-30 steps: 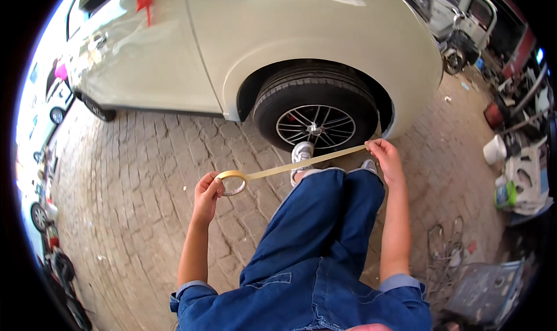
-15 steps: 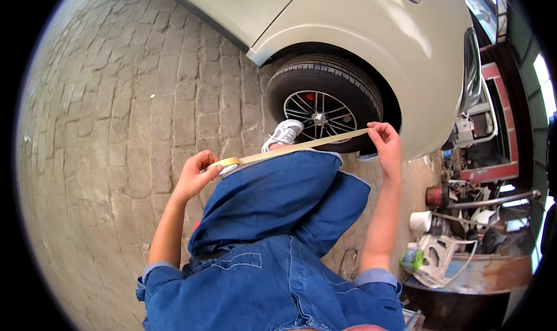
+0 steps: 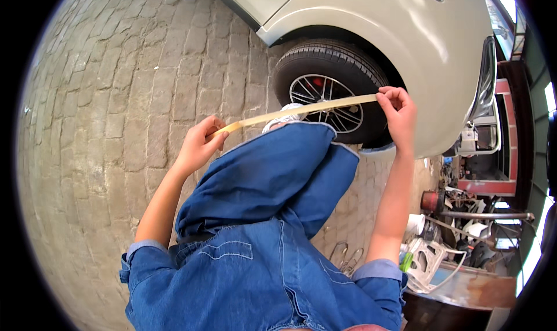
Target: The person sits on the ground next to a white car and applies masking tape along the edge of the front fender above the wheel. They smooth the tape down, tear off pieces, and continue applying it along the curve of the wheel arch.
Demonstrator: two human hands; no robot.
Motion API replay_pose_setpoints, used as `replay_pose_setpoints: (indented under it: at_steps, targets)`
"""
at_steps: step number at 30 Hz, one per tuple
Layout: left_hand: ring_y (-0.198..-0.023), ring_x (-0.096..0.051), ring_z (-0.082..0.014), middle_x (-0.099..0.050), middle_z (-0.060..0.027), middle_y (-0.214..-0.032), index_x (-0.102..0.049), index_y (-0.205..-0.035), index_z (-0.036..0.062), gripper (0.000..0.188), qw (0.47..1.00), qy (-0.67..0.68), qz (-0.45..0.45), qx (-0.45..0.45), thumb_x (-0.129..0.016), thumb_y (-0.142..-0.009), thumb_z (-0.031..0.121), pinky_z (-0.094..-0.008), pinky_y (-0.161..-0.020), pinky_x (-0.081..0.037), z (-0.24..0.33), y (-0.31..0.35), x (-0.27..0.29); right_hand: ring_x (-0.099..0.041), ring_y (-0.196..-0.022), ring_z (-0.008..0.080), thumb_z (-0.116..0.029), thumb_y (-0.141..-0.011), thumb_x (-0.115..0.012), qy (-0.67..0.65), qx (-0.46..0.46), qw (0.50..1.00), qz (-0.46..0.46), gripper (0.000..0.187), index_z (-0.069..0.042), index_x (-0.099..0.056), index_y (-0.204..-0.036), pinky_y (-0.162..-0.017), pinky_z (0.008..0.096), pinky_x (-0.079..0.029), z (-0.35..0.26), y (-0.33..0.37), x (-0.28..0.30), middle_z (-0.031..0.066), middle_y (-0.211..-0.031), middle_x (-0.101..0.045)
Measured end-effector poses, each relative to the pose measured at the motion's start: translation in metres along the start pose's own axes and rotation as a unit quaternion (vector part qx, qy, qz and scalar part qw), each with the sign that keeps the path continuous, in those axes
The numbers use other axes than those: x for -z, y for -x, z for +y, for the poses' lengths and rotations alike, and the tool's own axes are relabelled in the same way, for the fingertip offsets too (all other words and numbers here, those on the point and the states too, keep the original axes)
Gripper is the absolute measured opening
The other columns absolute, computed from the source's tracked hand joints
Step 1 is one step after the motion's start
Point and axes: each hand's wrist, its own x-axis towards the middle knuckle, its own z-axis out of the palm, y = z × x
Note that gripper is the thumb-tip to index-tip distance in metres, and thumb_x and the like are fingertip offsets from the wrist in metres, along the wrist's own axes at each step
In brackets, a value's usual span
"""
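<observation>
Head: yellow tape (image 3: 313,107) stretched taut.

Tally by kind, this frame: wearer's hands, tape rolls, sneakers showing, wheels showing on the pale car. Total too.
Hands: 2 (left hand, right hand)
Masking tape roll: 1
White sneaker, partly hidden: 1
Car wheel: 1
Total: 5

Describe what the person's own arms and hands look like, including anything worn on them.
The left hand and right hand are bare, without gloves. Blue denim sleeves with paler turned-up cuffs cover the upper arms; below them the forearms are uncovered.
</observation>
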Motion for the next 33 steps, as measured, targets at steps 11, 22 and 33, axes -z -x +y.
replay_pose_setpoints:
  at_steps: [11, 22, 33]
  targets:
    - [-0.067, -0.06, -0.0074, -0.063, -0.0015, -0.079, -0.064, -0.105, -0.0015, 0.014, 0.988, -0.1, 0.086, -0.085, -0.065, -0.094, 0.008, -0.0237, -0.064, -0.046, 0.044, 0.028, 0.019, -0.058, -0.089, 0.0065, -0.009, -0.092, -0.074, -0.136, 0.032, 0.99, 0.014, 0.015, -0.002, -0.061, -0.087, -0.083, 0.022, -0.046, -0.007, 0.025, 0.01, 0.0069, -0.109, -0.068]
    - [-0.074, -0.066, -0.0192, -0.067, -0.0108, -0.088, -0.065, -0.104, 0.0004, 0.017, 0.955, -0.148, 0.231, -0.114, -0.07, -0.089, 0.005, -0.0299, -0.067, -0.051, 0.019, 0.043, 0.051, -0.058, -0.094, 0.0083, -0.008, -0.092, -0.073, -0.183, 0.007, 0.981, -0.063, 0.012, -0.002, -0.064, -0.09, -0.087, 0.0229, -0.045, -0.004, 0.007, -0.055, 0.0085, -0.11, -0.068]
    - [-0.075, -0.061, -0.0305, -0.064, -0.0122, -0.086, -0.06, -0.102, 0.003, 0.016, 0.94, -0.219, 0.237, -0.112, -0.066, -0.087, 0.005, -0.0401, -0.072, -0.048, -0.004, 0.035, 0.076, -0.061, -0.092, 0.0094, -0.003, -0.091, -0.073, -0.098, 0.039, 0.989, -0.103, 0.01, -0.002, -0.063, -0.091, -0.086, 0.0237, -0.048, -0.055, -0.015, -0.082, 0.0097, -0.111, -0.067]
